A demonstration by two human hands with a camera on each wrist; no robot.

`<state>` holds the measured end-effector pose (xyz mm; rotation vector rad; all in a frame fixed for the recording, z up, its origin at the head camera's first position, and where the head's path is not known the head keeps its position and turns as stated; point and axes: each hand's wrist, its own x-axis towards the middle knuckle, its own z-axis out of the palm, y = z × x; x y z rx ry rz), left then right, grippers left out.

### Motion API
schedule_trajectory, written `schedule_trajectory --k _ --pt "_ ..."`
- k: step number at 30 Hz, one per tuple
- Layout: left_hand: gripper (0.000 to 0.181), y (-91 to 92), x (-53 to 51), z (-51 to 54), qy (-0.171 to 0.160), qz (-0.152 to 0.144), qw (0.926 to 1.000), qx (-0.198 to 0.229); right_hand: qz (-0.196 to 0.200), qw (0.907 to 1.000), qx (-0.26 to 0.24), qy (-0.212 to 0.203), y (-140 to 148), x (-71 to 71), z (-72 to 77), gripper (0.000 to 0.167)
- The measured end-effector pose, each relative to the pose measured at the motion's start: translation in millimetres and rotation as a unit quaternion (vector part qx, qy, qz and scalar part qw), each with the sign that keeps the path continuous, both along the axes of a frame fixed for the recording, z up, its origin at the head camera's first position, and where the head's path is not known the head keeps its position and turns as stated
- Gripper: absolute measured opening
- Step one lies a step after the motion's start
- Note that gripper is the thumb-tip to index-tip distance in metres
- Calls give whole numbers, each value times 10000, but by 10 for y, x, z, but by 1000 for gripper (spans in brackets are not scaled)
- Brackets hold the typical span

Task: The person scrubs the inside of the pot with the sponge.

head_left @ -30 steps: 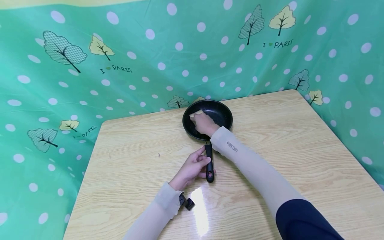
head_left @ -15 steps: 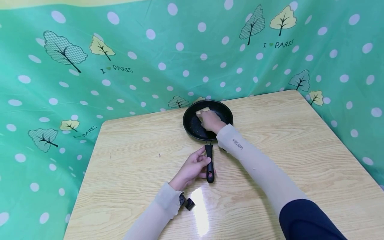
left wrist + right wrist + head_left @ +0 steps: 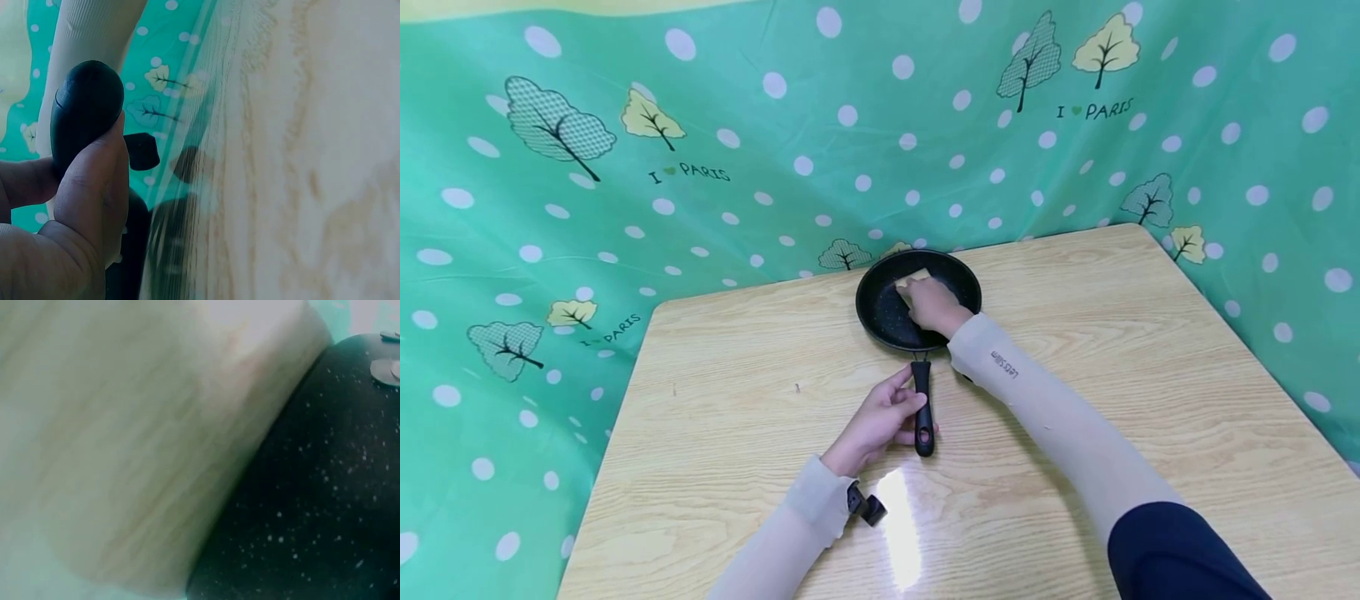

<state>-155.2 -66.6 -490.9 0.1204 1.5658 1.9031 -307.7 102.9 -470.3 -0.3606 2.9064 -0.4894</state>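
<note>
A black frying pan [image 3: 880,321] with a speckled inside lies near the back of the table, its handle [image 3: 922,375] toward me. My left hand [image 3: 883,417] grips this handle between thumb and fingers; the handle's rounded end [image 3: 87,112] fills part of the left wrist view. Inside the pan, my right hand [image 3: 934,304] presses a pale yellow sponge [image 3: 913,277] against the bottom, fingers bent over it. Speckled pan surface [image 3: 306,512] shows close up in the right wrist view, where the fingers and the sponge cannot be made out.
The pan stands on a light wooden table [image 3: 737,392], close to its back edge. Behind and at both sides hangs a green dotted curtain [image 3: 700,233]. A small black device [image 3: 867,505] is strapped to the left wrist.
My right hand has slid the sponge from the pan's left side toward the middle, rightward, slowing in the last half second. The left hand and the pan stay where they were.
</note>
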Motion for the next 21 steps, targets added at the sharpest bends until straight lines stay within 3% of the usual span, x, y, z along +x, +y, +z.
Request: schedule_trajectory --k 13,21 --pt "69 3 7 23 -52 -20 10000 2 166 9992 -125 328 15 40 -3 54" --pt "69 0 2 -1 -40 -43 10000 -6 366 9967 -265 678 -12 110 127 54"
